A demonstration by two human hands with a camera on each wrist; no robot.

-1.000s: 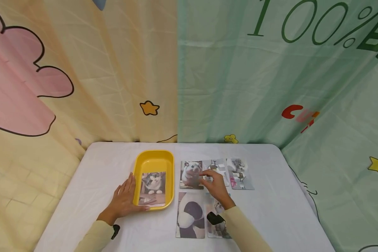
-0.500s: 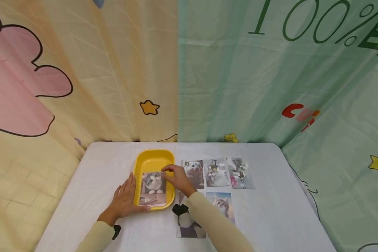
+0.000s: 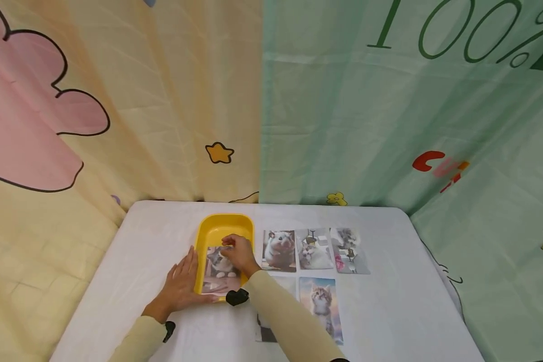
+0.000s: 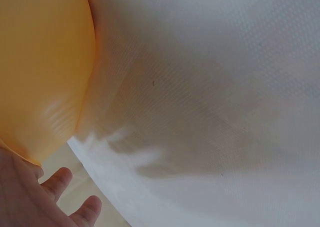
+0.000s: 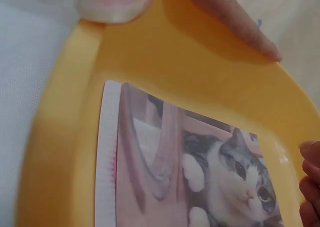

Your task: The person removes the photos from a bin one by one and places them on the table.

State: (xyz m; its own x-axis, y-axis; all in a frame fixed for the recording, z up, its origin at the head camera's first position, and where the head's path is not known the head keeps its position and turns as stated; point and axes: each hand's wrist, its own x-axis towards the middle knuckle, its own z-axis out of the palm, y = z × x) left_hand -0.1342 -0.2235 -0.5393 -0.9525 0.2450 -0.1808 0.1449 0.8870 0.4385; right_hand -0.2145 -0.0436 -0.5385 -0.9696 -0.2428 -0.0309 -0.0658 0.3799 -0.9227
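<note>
A yellow tray (image 3: pixel 202 226) stands on the left half of the table. My left hand (image 3: pixel 180 281) rests against its near left corner, fingers straight along the side and thumb (image 5: pixel 117 4) at the near rim. Inside lies a photo card of a grey-and-white cat (image 3: pixel 219 284), with the white edge of another sheet (image 5: pixel 105 147) showing beneath. Over the card's far right part hovers my right hand (image 3: pixel 242 254), fingers (image 5: pixel 311 187) loosely bent beside the card's far edge. No card shows between those fingers; the right thumb is hidden in the wrist view.
Right of the tray lie a hamster card (image 3: pixel 279 250), a white cat card (image 3: pixel 314 249) and a grey cat card (image 3: pixel 349 251). Nearer are a kitten card (image 3: pixel 321 306) and another card (image 3: pixel 285 282) mostly under my right sleeve. Curtains stand behind the table.
My right hand has moved left from the hamster card, across the tray's right rim, to above the cat card. The left hand stays at the tray. The cards keep their places.
</note>
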